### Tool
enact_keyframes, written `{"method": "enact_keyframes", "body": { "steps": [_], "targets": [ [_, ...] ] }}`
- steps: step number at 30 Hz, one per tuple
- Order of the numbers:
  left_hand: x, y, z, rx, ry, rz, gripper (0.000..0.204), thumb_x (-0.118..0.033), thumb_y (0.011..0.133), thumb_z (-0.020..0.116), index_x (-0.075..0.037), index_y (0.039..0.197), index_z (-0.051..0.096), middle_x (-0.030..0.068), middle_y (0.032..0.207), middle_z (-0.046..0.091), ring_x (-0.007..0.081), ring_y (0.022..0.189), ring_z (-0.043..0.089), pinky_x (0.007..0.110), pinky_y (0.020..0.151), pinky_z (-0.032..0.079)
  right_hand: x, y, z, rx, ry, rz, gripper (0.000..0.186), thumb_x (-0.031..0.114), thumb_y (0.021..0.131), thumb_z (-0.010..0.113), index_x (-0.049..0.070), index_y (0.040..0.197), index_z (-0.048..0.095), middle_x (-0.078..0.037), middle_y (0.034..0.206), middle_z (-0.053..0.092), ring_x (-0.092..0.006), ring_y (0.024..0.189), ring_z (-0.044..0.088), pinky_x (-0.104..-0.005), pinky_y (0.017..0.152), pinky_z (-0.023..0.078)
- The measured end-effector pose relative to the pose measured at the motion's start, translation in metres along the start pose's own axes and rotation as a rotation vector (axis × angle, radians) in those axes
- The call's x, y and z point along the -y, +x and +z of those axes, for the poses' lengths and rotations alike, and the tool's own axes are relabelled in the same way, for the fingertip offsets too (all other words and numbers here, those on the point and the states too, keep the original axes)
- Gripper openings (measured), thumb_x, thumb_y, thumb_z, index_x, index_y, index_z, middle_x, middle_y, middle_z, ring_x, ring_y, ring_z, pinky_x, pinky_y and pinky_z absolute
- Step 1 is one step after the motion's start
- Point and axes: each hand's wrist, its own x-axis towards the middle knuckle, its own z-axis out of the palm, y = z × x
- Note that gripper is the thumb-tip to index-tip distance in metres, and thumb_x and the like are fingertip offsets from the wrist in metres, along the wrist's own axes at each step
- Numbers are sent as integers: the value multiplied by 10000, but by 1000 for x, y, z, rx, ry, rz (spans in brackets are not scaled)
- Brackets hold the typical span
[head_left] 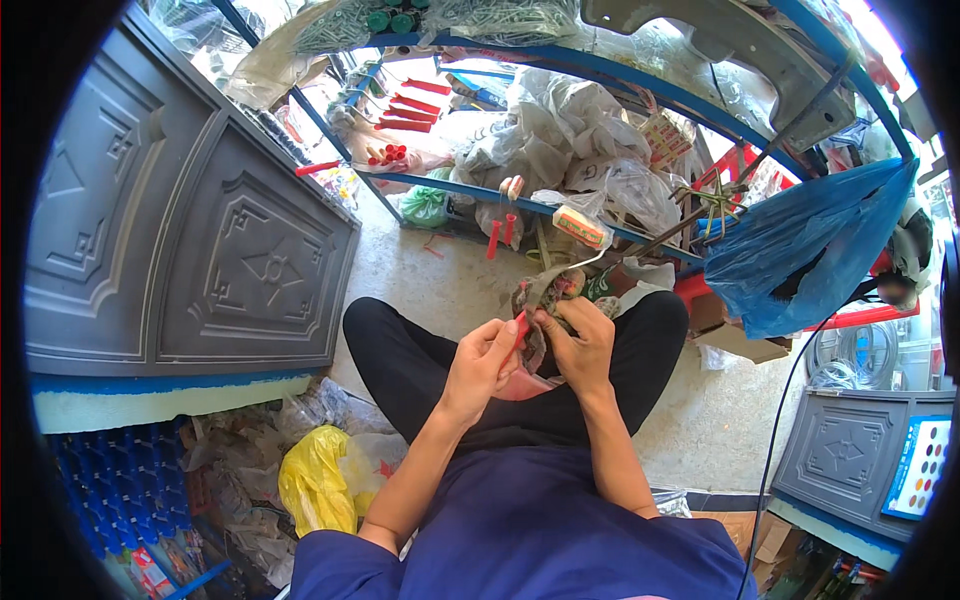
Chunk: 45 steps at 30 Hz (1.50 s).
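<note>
My left hand [478, 368] is closed around the red handle [521, 328] of a paint roller. A bent metal rod seems to run from the handle up to the roller head [580, 228], which has a printed wrap. My right hand [583, 338] is closed beside it, thumb and fingers pinched together near the handle's upper end. What those fingers hold is too small to make out. Beyond and below both hands sits a dark, cluttered bundle [530, 296] between my knees, partly hidden by the hands. A pinkish-red surface [522, 386] shows under my wrists.
Ahead stands a blue metal shelf [465, 186] loaded with plastic bags and more red-handled rollers [408, 112]. A blue plastic bag [805, 245] hangs at its right. Grey panelled cabinets [270, 265] line the left. A yellow bag [320, 482] lies at lower left.
</note>
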Motion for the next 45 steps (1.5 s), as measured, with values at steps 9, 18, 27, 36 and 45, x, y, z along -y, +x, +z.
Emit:
{"method": "enact_keyframes", "body": {
  "steps": [9,18,27,36,45],
  "targets": [
    [11,12,-9,-154,151,185,164,-121,1006,591,-49,1069,457,4,737,565,11,563,442,204,466,315,3,-14,8,-63,470,452,230,110,959,573,-22,1147,573,-67,944,653,-94,835,571,-256,754,478],
    [37,13,-3,30,144,151,154,-102,1018,533,-58,1122,428,-16,748,520,27,593,446,216,519,354,-5,-3,2,260,296,268,223,96,823,679,10,1024,633,-118,888,632,-226,769,624,-322,712,495],
    [23,22,2,75,158,64,240,-272,1049,522,-50,1119,465,-32,658,473,28,569,421,233,516,348,-21,12,7,51,-62,-140,204,91,738,703,6,891,599,-146,779,554,-349,702,570,-380,633,465],
    [27,32,-36,-396,617,364,258,-276,1026,562,-61,1138,475,18,629,500,99,563,441,322,526,357,-7,-3,-20,-483,390,328,220,174,976,556,-1,1075,647,-63,871,662,-110,814,623,-242,715,470],
    [18,-3,-30,-203,885,635,281,-116,873,760,-20,1074,589,129,850,690,168,733,645,294,666,505,36,59,-37,0,38,54,290,146,880,716,5,1122,637,-92,970,671,-243,884,656,-338,742,507]
  ]
}}
